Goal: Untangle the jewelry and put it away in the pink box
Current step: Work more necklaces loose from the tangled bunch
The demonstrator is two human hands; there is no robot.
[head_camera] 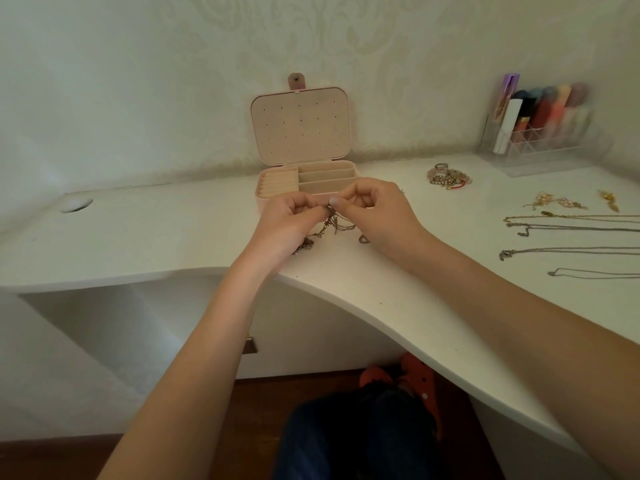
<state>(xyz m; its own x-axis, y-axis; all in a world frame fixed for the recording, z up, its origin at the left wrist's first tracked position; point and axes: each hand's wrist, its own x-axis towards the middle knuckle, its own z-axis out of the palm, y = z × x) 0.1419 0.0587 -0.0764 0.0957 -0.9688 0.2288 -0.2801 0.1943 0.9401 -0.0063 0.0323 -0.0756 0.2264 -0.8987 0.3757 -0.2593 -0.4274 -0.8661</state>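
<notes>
A tangle of thin metal chains [334, 226] hangs between my two hands just in front of the pink box [301, 133]. My left hand [287, 225] pinches the tangle from the left, and part of the chain trails under its palm onto the desk. My right hand [381, 216] pinches the same knot from the right with thumb and forefinger. The pink box stands open against the wall, its lid upright, with a ring-roll section and slotted compartments that look empty.
Several straightened necklaces [571, 225] lie in rows on the white desk [173, 237] at the right. Earrings [557, 201] and a small heap of bracelets [448, 176] sit behind them. A clear organiser [540, 133] stands at the back right. A cable hole [76, 204] is at the left.
</notes>
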